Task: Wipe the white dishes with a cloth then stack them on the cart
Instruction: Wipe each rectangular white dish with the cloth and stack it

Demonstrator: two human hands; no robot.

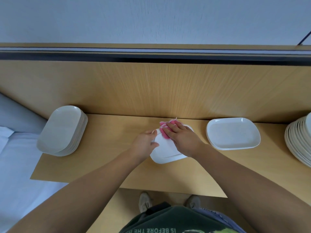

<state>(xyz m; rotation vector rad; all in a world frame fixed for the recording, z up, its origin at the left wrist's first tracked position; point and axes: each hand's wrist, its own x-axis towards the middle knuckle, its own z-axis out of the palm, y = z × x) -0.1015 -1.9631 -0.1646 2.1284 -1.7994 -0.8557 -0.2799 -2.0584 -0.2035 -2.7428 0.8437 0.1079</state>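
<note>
A white rounded-rectangular dish (165, 153) lies on the wooden surface (104, 165) in the middle. My left hand (145, 142) grips its left rim, thumb on top. My right hand (180, 137) lies flat with straight fingers on a pink cloth (162, 131), pressing it onto the dish's far part. Most of the cloth is hidden under the fingers.
A tall stack of white dishes (63, 131) stands at the left end. A low stack of two or three dishes (233, 133) sits to the right. Another tall stack (299, 140) is cut off by the right edge. A wooden back panel (151, 88) rises behind.
</note>
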